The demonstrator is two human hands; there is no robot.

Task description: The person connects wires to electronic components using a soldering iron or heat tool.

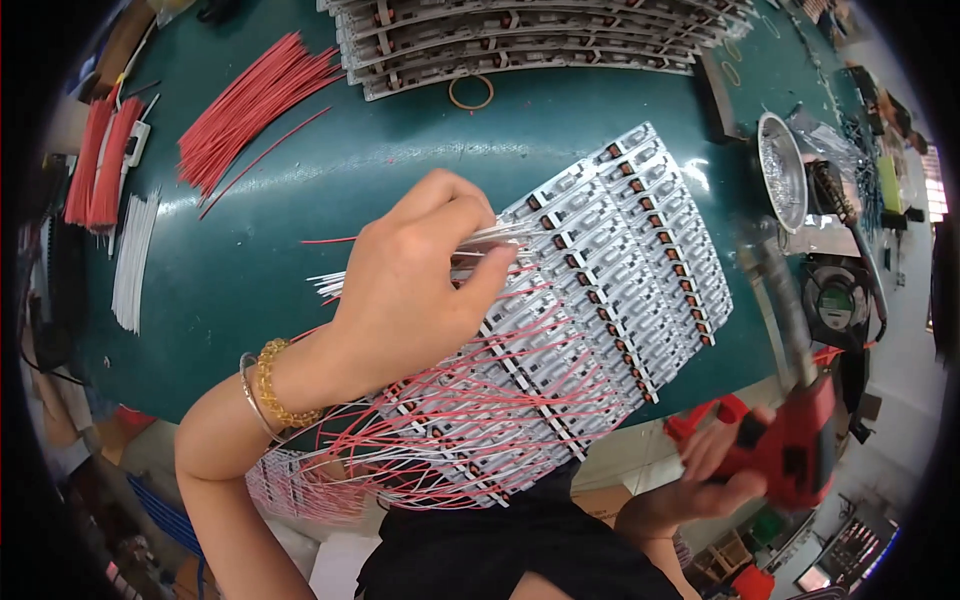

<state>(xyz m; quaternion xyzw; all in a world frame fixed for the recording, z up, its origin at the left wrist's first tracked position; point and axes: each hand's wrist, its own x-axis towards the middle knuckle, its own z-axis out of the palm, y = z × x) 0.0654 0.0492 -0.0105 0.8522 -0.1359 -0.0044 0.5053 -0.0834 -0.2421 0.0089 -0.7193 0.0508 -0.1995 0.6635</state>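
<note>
My left hand [420,270] is closed in a pinch on a small bunch of white wires [326,284], above a slanted panel of small circuit boards [625,235]. The panel carries rows of dark copper-coloured coils. Many red and white wires [450,425] trail from its lower left part, toward my lap. Low on the right, my right hand [700,475] is wrapped round a red and black pistol-shaped soldering gun [800,450]. Its long metal barrel points up and away, smeared by motion, and the tip stands off to the right of the panel.
Stacked board panels [530,45] lie at the back. Red wires [250,105] and white wires [135,262] lie on the green table [240,330] at left. A rubber band [471,92] sits before the stack. A metal bowl [782,172] and a black fan-like device [838,300] stand at right.
</note>
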